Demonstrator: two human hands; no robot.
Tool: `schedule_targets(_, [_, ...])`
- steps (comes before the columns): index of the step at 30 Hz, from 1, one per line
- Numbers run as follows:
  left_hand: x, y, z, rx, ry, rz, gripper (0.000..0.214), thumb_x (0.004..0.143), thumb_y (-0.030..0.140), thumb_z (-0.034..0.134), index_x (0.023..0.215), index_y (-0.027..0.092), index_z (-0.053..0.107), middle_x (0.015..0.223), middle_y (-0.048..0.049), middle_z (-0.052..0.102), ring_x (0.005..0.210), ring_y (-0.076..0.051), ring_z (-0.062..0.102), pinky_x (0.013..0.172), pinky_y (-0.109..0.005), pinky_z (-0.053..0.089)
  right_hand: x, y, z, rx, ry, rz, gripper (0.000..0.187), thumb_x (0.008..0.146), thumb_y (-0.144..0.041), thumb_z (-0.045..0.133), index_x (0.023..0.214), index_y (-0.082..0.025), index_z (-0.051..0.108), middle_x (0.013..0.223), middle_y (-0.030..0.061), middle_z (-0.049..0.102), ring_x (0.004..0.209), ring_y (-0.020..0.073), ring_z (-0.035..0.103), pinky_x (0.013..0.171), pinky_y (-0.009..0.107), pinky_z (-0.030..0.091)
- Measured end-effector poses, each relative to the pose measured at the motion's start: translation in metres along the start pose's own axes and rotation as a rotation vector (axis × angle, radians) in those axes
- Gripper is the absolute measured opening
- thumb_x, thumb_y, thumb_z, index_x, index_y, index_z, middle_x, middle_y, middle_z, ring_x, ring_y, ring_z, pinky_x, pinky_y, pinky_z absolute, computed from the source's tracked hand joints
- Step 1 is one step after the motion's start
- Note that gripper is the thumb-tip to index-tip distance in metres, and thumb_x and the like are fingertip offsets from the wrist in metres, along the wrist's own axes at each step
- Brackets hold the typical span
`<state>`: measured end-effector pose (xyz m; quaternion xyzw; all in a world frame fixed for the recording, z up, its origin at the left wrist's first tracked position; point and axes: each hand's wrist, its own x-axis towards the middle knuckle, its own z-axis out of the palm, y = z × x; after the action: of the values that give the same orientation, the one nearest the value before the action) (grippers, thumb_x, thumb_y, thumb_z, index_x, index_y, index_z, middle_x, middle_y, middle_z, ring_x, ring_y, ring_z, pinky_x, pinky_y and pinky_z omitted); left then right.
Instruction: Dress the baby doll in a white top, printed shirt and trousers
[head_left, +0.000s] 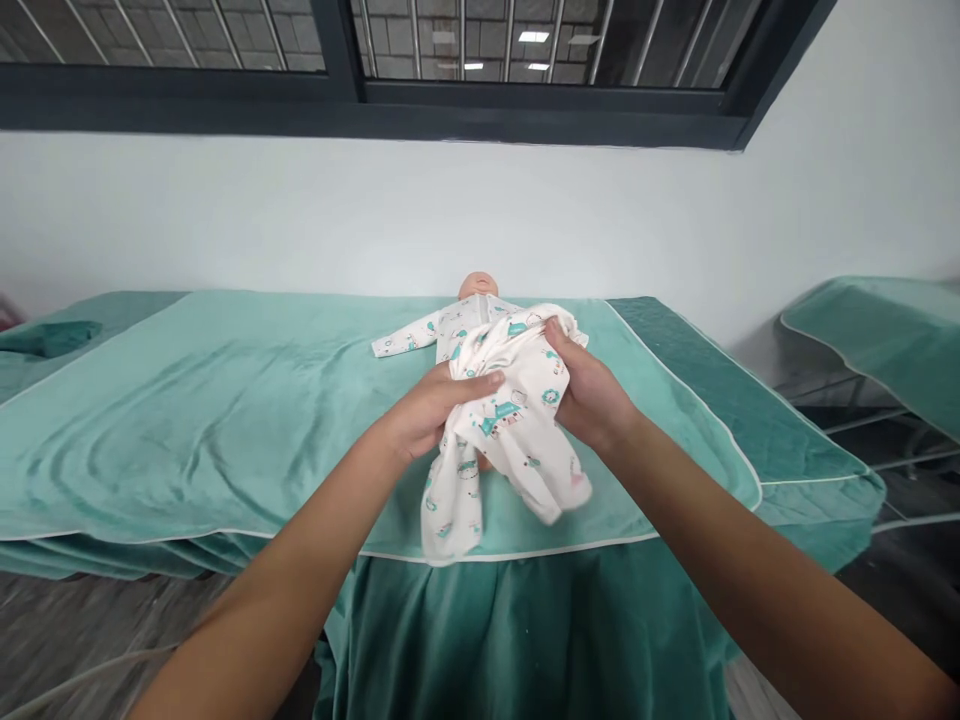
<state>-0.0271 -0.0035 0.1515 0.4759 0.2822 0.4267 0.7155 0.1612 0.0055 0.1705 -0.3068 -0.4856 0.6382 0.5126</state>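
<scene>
Above the near edge of the blanket (247,420), the left hand (426,412) and right hand (591,395) pinch printed trousers (517,445) under their thumbs, other fingers partly hidden. The cloth blocks much of the doll (466,312) towards the far edge.

- The person's left hand (420,410) is bare, with a long, slim thumb (476,388) that narrows to a rounded tip.
- The right hand (592,390) is bare too; its nails are too small to make out.
- The left wrist (391,440) is uncovered and slimmer than the arm behind it.
- The right wrist (624,425) is likewise bare and slender.
- The left forearm (277,570) is smooth and uncovered, looking broader towards the picture's lower edge.
- The right forearm (735,540) is also bare, smooth and evenly rounded.
</scene>
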Motion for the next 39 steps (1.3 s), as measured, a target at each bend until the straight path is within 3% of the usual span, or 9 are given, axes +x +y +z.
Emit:
schedule_targets(5, [0.011, -0.004, 0.0, -0.239, 0.103, 0.131, 0.046, 0.078, 0.034, 0.08, 0.119, 0.014, 0.071, 0.103, -0.0111, 0.079, 0.097, -0.029, 0.075, 0.091, -0.039, 0.059, -0.011, 0.009, -0.002, -0.097, -0.109, 0.085, 0.052, 0.083, -0.063, 0.072, 0.112, -0.02, 0.072, 0.083, 0.0064, 0.076, 0.073, 0.0227, 0.071, 0.066, 0.034, 0.057])
schedule_targets(10, [0.008, 0.0, 0.006, -0.261, 0.069, -0.038, 0.051, 0.084, 0.047, 0.072, 0.124, 0.015, 0.069, 0.101, -0.0127, 0.079, 0.097, -0.033, 0.076, 0.089, -0.046, 0.06, -0.017, 0.012, -0.004, -0.268, -0.323, 0.27, 0.039, 0.074, -0.05, 0.085, 0.094, -0.018, 0.074, 0.07, 0.0039, 0.072, 0.061, 0.0203, 0.066, 0.057, 0.033, 0.054])
schedule_targets(15, [0.003, -0.005, 0.001, -0.22, 0.048, -0.041, 0.052, 0.081, 0.045, 0.077, 0.122, 0.014, 0.069, 0.102, -0.0137, 0.079, 0.095, -0.031, 0.076, 0.084, -0.04, 0.061, -0.005, 0.009, -0.001, -0.062, -0.082, -0.003, 0.038, 0.083, -0.05, 0.077, 0.109, -0.023, 0.073, 0.098, 0.0046, 0.078, 0.095, 0.0242, 0.072, 0.084, 0.035, 0.057])
schedule_targets(18, [0.001, -0.007, -0.006, -0.071, -0.004, -0.103, 0.054, 0.075, 0.043, 0.084, 0.119, 0.013, 0.071, 0.102, -0.0151, 0.078, 0.089, -0.029, 0.076, 0.077, -0.035, 0.06, 0.001, 0.006, -0.001, -0.015, -0.016, -0.071, 0.041, 0.085, -0.051, 0.075, 0.117, -0.025, 0.071, 0.108, 0.0043, 0.077, 0.104, 0.0245, 0.071, 0.089, 0.035, 0.057])
schedule_targets(21, [0.001, -0.008, -0.01, 0.0, -0.035, -0.103, 0.054, 0.071, 0.033, 0.088, 0.118, 0.014, 0.071, 0.103, -0.0148, 0.078, 0.081, -0.026, 0.076, 0.075, -0.035, 0.06, 0.001, 0.009, -0.005, -0.023, 0.006, -0.029, 0.044, 0.087, -0.053, 0.072, 0.12, -0.024, 0.07, 0.105, 0.0051, 0.077, 0.1, 0.0242, 0.072, 0.087, 0.035, 0.057])
schedule_targets(27, [0.011, -0.031, -0.01, 0.005, 0.117, -0.099, 0.051, 0.071, 0.033, 0.086, 0.115, 0.014, 0.069, 0.106, -0.014, 0.077, 0.084, -0.026, 0.074, 0.078, -0.038, 0.059, -0.026, 0.045, -0.03, -0.077, 0.096, 0.226, 0.046, 0.082, -0.049, 0.079, 0.117, -0.021, 0.071, 0.103, 0.0086, 0.078, 0.09, 0.0239, 0.072, 0.077, 0.033, 0.057])
schedule_targets(32, [0.011, -0.049, -0.004, 0.477, 0.087, -0.124, 0.037, 0.079, 0.036, 0.074, 0.11, 0.017, 0.07, 0.121, -0.0124, 0.074, 0.115, -0.032, 0.067, 0.099, -0.042, 0.051, -0.059, 0.086, -0.053, -0.245, 0.159, 0.35, 0.045, 0.078, -0.051, 0.08, 0.109, -0.02, 0.074, 0.103, 0.0077, 0.078, 0.087, 0.0251, 0.071, 0.071, 0.032, 0.054])
schedule_targets(36, [0.011, -0.048, 0.005, 1.066, 0.034, -0.194, 0.028, 0.084, 0.03, 0.061, 0.109, 0.019, 0.069, 0.124, -0.0121, 0.072, 0.116, -0.032, 0.066, 0.098, -0.04, 0.05, -0.069, 0.106, -0.053, -0.446, 0.283, 0.253, 0.047, 0.076, -0.055, 0.078, 0.107, -0.019, 0.076, 0.105, 0.0081, 0.078, 0.108, 0.033, 0.068, 0.094, 0.043, 0.053])
schedule_targets(39, [0.011, -0.046, 0.011, 1.273, 0.008, -0.259, 0.028, 0.086, 0.029, 0.056, 0.109, 0.018, 0.067, 0.122, -0.0137, 0.072, 0.111, -0.03, 0.068, 0.092, -0.037, 0.051, -0.071, 0.113, -0.047, -0.408, 0.305, 0.177, 0.049, 0.079, -0.057, 0.074, 0.111, -0.02, 0.075, 0.114, 0.0087, 0.077, 0.122, 0.0348, 0.063, 0.101, 0.046, 0.05])
